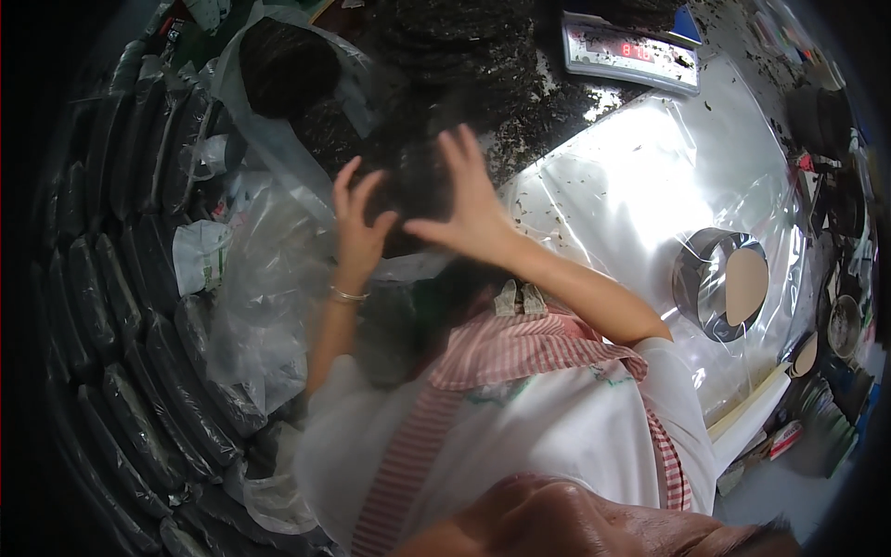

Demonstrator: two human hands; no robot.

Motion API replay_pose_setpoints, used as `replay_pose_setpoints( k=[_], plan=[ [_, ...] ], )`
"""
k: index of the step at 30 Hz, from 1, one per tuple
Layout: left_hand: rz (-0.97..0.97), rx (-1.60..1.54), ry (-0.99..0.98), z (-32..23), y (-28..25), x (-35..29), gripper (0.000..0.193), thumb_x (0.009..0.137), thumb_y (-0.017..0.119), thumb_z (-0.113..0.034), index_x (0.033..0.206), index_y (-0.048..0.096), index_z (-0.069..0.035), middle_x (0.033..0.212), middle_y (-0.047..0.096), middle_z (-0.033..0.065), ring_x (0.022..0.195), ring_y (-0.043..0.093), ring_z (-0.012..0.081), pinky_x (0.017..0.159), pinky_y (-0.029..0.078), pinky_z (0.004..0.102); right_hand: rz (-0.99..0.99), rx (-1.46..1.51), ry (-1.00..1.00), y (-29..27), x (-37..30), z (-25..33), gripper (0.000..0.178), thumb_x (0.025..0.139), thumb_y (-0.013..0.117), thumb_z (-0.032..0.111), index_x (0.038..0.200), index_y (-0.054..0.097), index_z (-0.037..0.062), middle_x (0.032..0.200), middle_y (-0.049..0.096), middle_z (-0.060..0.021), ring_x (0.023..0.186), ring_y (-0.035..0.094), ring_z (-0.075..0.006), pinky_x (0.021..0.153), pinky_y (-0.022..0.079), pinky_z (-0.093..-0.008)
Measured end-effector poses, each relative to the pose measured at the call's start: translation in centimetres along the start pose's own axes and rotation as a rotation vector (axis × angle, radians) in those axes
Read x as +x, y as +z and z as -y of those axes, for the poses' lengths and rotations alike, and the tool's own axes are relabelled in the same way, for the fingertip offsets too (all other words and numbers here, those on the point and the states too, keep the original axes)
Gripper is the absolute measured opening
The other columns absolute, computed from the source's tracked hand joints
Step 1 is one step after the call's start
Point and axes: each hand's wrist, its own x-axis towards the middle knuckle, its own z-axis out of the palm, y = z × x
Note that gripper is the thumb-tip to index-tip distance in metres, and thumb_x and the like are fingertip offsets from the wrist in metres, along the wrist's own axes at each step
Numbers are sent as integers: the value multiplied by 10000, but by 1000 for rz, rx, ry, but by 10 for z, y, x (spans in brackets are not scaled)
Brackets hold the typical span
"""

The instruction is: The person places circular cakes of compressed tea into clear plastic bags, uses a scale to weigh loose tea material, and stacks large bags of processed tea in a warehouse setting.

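The left hand (357,218) and the right hand (469,200) are raised side by side, both pressed against a dark round stack (418,186) held between them. The left fingers curl around the stack's left edge in a grip. The right fingers are spread open and lie flat over its right side and top. The stack appears wrapped in thin clear film; its outline is blurred.

The stack sits just left of the large clear plastic sheet (650,176) that covers the table. On that sheet, well to the right of the stack, a short metal ring (705,278) lies beside a round tan disc (745,283). Beyond the sheet's far edge stands a digital scale (631,51). Left of the stack lie crumpled clear bags (251,306), and farther left, rows of dark bagged packs (121,306) are stacked.
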Motion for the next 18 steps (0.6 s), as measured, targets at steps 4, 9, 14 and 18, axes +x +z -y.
replay_pose_setpoints(
  k=[4,9,14,18],
  plan=[
    [14,72,38,13,-5,-4,406,915,543,-201,1307,553,-95,1492,342,129,1372,329,340,1135,259,447,-25,7,15,-4,5,-10,1038,676,795,248,1489,192,17,1498,158,-320,1357,270,-489,1110,306,-464],
    [-352,-9,-175,49,-9,-19,521,859,578,-68,1369,473,-69,1473,357,145,1359,347,323,1135,268,430,-113,119,92,-32,6,-19,1006,681,723,139,1498,150,6,1504,187,-298,1406,224,-445,1150,249,-446],
    [-198,-78,-144,16,22,-17,449,946,584,-230,1348,492,-51,1424,418,128,1322,392,285,1102,302,394,47,-21,-13,13,-3,7,1090,685,820,301,1509,151,50,1507,179,-300,1348,303,-494,1082,364,-462],
    [-131,-288,-256,8,5,-21,475,895,613,-89,1359,508,-83,1428,427,83,1290,430,220,1068,341,328,94,30,96,4,1,0,1072,658,802,235,1502,171,44,1486,261,-268,1332,357,-447,1072,382,-421]
  ],
)
